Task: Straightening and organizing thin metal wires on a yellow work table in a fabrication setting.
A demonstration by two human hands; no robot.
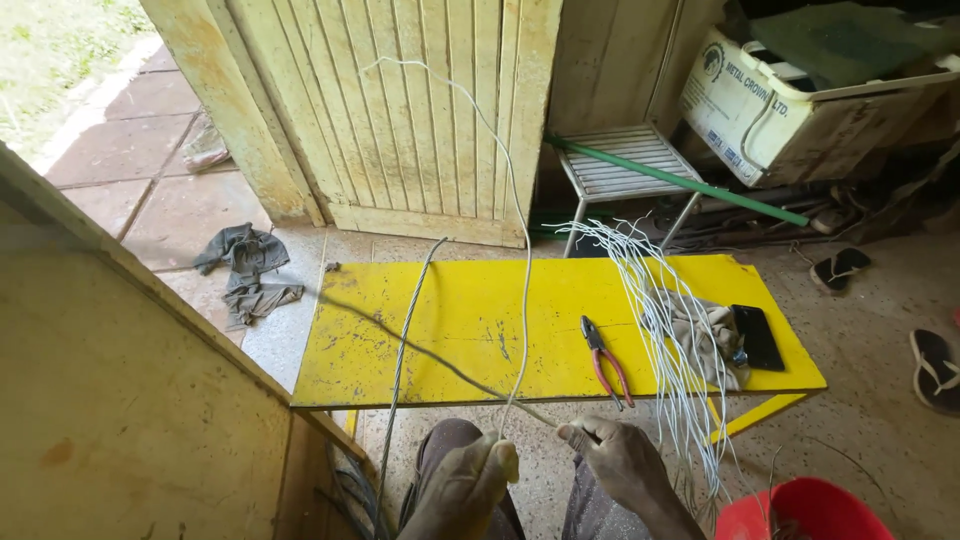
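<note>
My left hand (465,480) grips a long white wire (520,250) that loops up in front of the pale wooden door and comes back down to my hands. My right hand (615,458) pinches the same wire close beside the left hand, where a thin grey cable (440,358) also crosses the bench. Both hands hover just in front of the near edge of a yellow bench (460,320). Red-handled pliers (603,358) lie on the bench a little beyond my right hand. A bundle of cut white wires (660,320) drapes over the bench's right part.
A grey cloth (712,335) and a black phone (757,336) rest at the bench's right end. A red bucket (800,510) stands at lower right. A twisted steel cable (403,350) hangs over the bench. A white slatted stool (625,165), green pipe (680,180), sandals (935,370) and rags (245,265) lie around.
</note>
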